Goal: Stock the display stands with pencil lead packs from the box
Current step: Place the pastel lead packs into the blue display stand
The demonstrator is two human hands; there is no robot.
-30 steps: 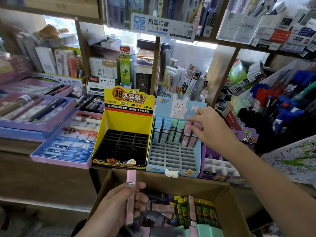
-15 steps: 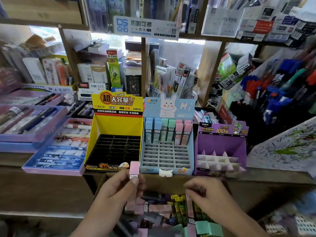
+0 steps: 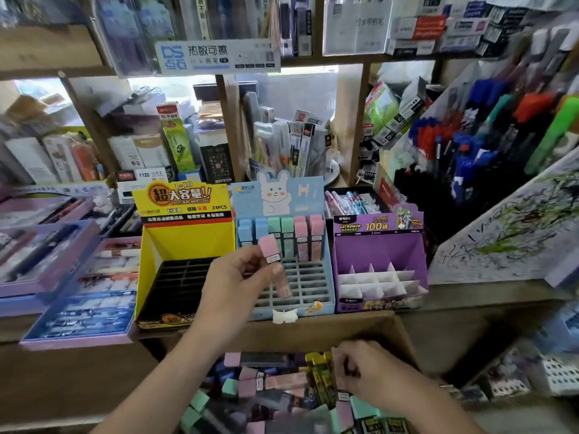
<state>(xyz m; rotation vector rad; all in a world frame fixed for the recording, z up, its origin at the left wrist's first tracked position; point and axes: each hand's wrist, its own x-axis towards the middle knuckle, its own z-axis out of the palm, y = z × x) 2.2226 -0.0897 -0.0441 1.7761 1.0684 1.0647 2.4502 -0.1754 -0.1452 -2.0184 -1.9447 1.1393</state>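
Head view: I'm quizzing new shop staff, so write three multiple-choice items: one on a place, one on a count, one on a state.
1. The blue stand sits: A) between the yellow stand and purple stand; B) left of both; C) right of both.
2. Packs standing in it: A) three; B) six; C) ten.
3. The left hand: A) lies open; B) holds a pink pack; C) is out of view.
Key: A, yellow on its left, purple on its right; B, two blue, two green, two pink; B, it pinches the pack.

Bare left hand (image 3: 237,285), right hand (image 3: 371,372), bare forearms (image 3: 147,399)
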